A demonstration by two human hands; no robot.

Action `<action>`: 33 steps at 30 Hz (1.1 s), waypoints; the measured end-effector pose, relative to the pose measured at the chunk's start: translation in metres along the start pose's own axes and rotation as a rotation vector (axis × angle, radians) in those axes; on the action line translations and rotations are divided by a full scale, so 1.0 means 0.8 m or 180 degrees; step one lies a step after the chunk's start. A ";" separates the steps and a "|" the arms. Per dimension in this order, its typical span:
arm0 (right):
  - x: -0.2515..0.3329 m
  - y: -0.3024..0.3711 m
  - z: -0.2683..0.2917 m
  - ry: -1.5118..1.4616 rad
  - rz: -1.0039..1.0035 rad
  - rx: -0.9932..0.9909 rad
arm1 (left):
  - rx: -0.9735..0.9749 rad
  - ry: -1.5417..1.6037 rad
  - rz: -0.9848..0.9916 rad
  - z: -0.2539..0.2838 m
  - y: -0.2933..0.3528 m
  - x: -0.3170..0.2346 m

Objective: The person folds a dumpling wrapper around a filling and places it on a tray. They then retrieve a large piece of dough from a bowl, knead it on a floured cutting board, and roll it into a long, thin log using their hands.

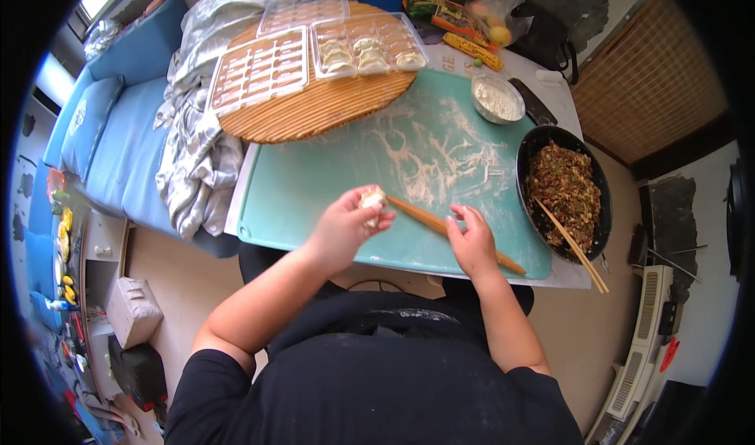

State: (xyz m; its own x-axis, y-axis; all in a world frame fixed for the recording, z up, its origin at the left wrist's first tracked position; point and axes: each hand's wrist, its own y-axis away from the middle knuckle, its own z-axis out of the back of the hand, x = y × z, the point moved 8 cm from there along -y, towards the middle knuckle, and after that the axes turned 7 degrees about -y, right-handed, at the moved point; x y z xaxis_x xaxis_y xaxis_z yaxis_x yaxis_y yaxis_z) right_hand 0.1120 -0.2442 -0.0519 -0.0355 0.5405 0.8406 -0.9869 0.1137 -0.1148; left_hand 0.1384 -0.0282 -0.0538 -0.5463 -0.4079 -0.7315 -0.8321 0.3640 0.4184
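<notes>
Between the fingers of my left hand [352, 217] is a pale, folded dumpling [372, 199], raised over the near part of the green board [314, 185]. My right hand [473, 244] hovers at the rolling pin [425, 217], fingers apart and thumb out, with nothing in it. The tapered wooden pin slants across the board, its far end close to the dumpling; I cannot tell whether my right hand touches it. White flour [444, 158] is smeared over the middle of the board.
A round slatted mat [314, 114] at the back left bears clear trays, one holding several dumplings [370, 51]. On the right stand a flour bowl [497, 100], a cleaver [533, 103], and a black pan of minced filling [565, 193] with chopsticks [578, 252] overhanging the table edge. Corn [472, 51] lies behind.
</notes>
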 end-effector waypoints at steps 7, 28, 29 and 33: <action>-0.036 0.006 0.025 0.0771 0.0573 -0.0385 | -0.0230 -0.2078 -0.1237 -0.047 -0.094 -0.172; -0.048 -0.005 0.027 0.0236 0.0672 -0.0176 | -0.0538 -0.5706 -0.2034 -0.108 -0.302 -0.270; -0.048 -0.005 0.029 0.0216 0.0660 -0.0173 | -0.0549 -0.5745 -0.2248 -0.110 -0.296 -0.271; -0.047 -0.009 0.032 0.0060 0.0531 -0.0112 | -0.0914 -0.5229 -0.3188 -0.107 -0.211 -0.256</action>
State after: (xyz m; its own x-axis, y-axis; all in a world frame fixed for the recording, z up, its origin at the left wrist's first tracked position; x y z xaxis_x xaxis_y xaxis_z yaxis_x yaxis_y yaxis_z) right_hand 0.1167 -0.2866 -0.0695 -0.1950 0.5697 0.7984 -0.9614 0.0501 -0.2705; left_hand 0.3827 -0.0779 0.0713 0.5258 0.7696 -0.3624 -0.8172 0.3388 -0.4663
